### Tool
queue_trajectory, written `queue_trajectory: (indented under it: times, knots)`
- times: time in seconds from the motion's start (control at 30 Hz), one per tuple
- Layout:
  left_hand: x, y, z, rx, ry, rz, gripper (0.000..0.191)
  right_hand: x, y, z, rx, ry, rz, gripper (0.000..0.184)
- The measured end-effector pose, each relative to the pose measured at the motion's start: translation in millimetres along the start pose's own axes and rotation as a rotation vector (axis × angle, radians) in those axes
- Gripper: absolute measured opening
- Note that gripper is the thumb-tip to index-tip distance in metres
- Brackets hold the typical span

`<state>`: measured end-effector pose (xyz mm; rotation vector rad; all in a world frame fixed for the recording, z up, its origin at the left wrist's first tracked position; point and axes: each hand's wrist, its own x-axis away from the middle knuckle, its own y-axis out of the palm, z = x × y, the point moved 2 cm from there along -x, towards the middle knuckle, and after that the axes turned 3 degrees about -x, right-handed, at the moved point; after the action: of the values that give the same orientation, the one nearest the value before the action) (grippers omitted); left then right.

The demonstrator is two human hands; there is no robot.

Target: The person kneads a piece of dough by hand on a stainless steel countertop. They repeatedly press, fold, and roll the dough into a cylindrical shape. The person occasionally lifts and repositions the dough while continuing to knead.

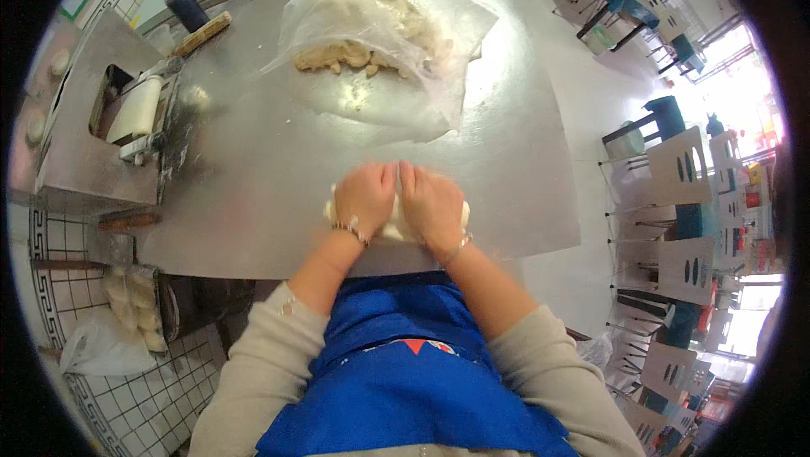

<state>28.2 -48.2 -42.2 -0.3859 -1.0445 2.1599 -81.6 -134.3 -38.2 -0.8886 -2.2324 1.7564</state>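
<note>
A pale lump of dough (393, 229) lies on the metal worktop (253, 204) near its front edge, mostly covered by my hands. My left hand (367, 194) curls over its left half, and my right hand (433, 204) curls over the right half. Both thumbs lie side by side at the middle, pointing away from me. Dough shows between the wrists and bulges past the outer side of each hand. My fingertips are hidden underneath. Farther back, a large mass of dough (335, 56) rests partly under a clear plastic sheet (405, 102).
At the left stands a metal machine with a white roller (142, 106). Behind it are a dark flask (183, 4) and a wooden rolling pin (202, 34). Filled plastic bags (136, 305) sit low at the left. Several chairs (680, 162) and tables stand to the right.
</note>
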Motion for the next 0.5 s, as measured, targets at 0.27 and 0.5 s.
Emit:
queue_trajectory:
  times: [0.27, 0.5]
  knots:
    - [132, -12, 1, -0.105, 0.424, 0.361, 0.036, 98, -43, -45, -0.250, -0.206, 0.295, 0.044]
    - [47, 2, -4, -0.067, 0.286, 0.229, 0.022, 31, 0, -18, -0.254, -0.015, 0.173, 0.018]
